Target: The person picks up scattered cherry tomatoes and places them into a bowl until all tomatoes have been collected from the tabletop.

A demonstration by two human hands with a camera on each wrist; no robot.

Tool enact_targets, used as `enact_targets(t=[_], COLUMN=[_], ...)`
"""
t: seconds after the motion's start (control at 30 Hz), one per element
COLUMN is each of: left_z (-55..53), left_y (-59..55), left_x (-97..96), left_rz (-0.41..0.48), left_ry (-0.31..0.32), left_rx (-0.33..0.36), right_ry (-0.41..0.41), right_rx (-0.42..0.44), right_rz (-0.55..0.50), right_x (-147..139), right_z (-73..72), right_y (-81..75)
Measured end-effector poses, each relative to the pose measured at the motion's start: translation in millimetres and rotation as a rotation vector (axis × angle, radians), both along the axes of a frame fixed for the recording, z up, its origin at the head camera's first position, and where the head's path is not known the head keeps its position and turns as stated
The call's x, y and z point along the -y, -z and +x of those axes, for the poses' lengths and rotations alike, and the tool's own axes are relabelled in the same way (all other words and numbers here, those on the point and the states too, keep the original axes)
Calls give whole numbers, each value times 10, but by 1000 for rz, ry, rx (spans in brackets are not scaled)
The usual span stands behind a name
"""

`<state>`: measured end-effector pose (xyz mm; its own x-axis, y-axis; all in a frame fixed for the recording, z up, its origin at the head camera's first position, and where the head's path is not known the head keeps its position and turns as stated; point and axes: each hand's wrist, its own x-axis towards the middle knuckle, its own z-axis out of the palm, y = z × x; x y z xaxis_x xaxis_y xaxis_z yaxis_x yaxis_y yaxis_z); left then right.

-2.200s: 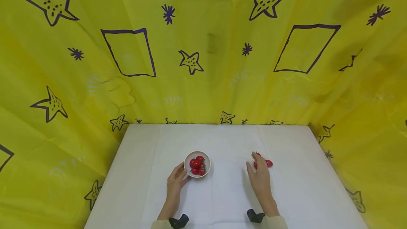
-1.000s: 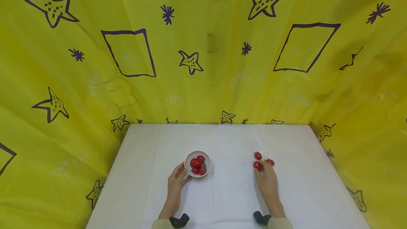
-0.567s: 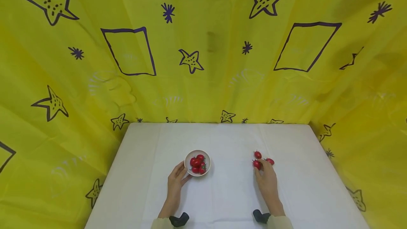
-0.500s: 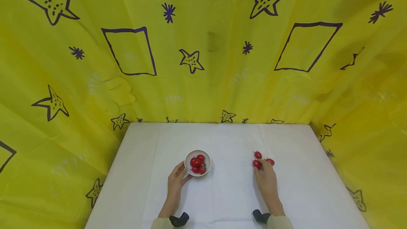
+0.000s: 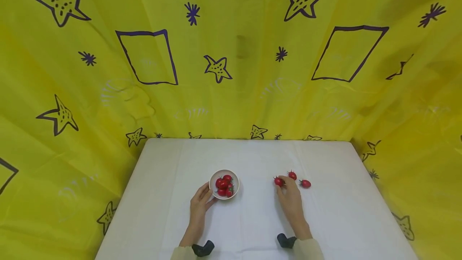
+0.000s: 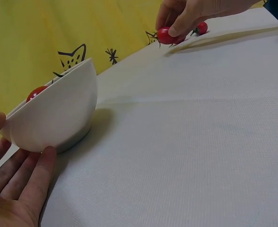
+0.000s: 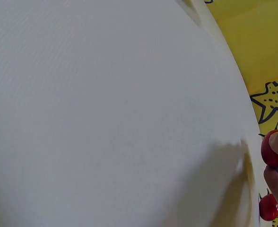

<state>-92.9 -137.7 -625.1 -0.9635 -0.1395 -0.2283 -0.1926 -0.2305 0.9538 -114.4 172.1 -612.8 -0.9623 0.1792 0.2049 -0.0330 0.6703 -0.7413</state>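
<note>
In the head view, a white bowl (image 5: 213, 177) holding several red cherry tomatoes (image 5: 223, 184) stands left of centre on the white-covered table. My left hand (image 5: 197, 210) holds the bowl's near left side; the left wrist view shows the thumb at the rim (image 6: 18, 112) and fingers against the underside. My right hand (image 5: 291, 204) pinches one cherry tomato (image 5: 278, 181) between thumb and fingers; the left wrist view shows it raised off the cloth. Two more cherry tomatoes lie just beyond and to the right of that hand: one farther back (image 5: 292, 175), another at the right (image 5: 305, 183).
White cloth (image 5: 252, 159) covers the table. Yellow sheeting (image 5: 242, 103) with drawn stars and frames hangs behind it and along both sides. A dark band piece shows at each wrist, near the pale sleeves (image 5: 308, 248).
My right hand has gripped a cherry tomato from the group and moved it left and slightly away from me. The two others stay put. My left hand still holds the bowl in place.
</note>
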Motion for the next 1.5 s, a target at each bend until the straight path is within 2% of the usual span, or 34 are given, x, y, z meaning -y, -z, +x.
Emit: enact_targets(t=[0.2,0.4,0.7,0.87,1.07,1.3,1.5], left_z=[6,7,-7,-25,-21,3,1], left_y=[18,6,2,14,3,-96,-134], left_x=[9,5,-12,-22,-30,-54,-58], left_rz=[-12,-13,-34,-37,-63,-57,-25], left_ry=[-7,1,13,-10,-11,-21,-23], left_rx=[0,-5,-6,4,18,36,51], right_ry=[-42,-128,-224,-259,-323,-354,-385], right_rx=[5,-30,-77,-116,-110,-124,-106], right_rz=[-16,6,-33,-33,-51,5,121], right_x=[174,407,722,854,992,1125,1164], right_z=[-70,-115,-103,-112,-87,-83,-100], right_y=[-46,-82,-158,-181,-244,-261,-293])
